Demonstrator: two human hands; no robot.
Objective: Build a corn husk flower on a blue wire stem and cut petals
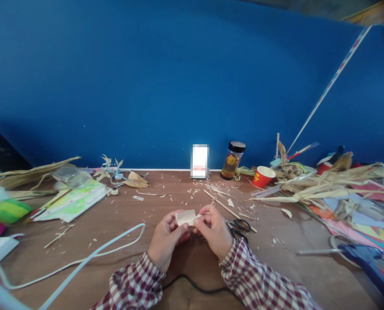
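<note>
From my end I see a pale strip (pixel 185 216) held between 2 hands, over the table (pixel 276 275). Left hand (pixel 167 234): thumb and fingers pinched on its left part. Right hand (pixel 213 228): thumb and index finger closed on its right end. Scissors (pixel 242 224) just right of the right hand. Thin stick (pixel 225 207) just beyond the grip, angling right. Farther beyond, to the right: jar (pixel 233 160), red cup (pixel 263 176). Glue gun (pixel 366 258) well right of the grip. Black cord (pixel 207 291) on the near side.
</note>
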